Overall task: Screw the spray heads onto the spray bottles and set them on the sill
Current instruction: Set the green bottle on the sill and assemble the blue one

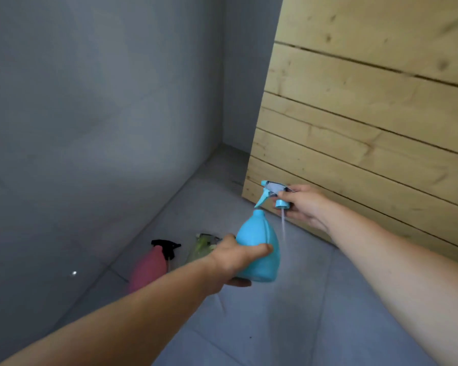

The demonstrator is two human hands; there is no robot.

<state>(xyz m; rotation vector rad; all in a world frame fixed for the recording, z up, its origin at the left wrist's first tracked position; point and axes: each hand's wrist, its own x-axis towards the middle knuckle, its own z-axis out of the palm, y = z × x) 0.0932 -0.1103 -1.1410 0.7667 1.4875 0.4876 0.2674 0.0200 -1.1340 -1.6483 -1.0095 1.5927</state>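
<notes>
While the left hand (pixel 233 256) gripped the blue bottle (pixel 259 249), the right hand (pixel 306 207) pinched its spray head (pixel 273 192) just above the neck (tube dangling beside it, apart).

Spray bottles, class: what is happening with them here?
A person holds the blue bottle in the left hand and its matching spray head in the right hand. The head is off the bottle, beside and above the open neck, with its dip tube hanging outside, so it is not yet screwed on. A pink bottle with a black head and a greenish bottle wait on the grey floor behind.
</notes>
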